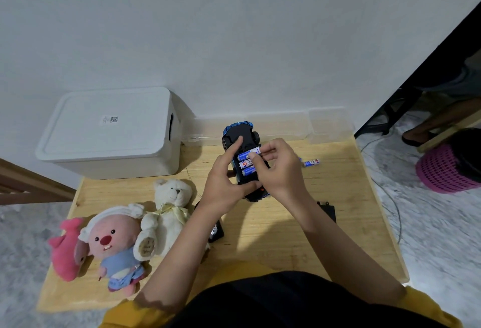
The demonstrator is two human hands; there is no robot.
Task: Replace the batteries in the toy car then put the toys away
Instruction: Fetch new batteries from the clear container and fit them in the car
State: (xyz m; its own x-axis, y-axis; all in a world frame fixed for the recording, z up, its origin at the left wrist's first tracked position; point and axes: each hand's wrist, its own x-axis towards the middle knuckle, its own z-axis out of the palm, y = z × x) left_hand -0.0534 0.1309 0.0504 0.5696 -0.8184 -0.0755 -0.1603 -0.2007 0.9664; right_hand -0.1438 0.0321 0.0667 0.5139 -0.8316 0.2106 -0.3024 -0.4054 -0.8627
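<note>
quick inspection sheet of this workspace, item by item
surface: wooden table, on a grey mottled floor
job's things: toy car upside down, batteries in its bay; spare battery beside it; white lidded box; three plush toys
clutter: black cover piece, small black item
grippers: left hand steadies the car; right hand pinches a battery
cables: thin cable on the floor
surroundings: pink basket, white wall

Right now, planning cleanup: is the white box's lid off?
No, the lid sits closed on the box.
</note>
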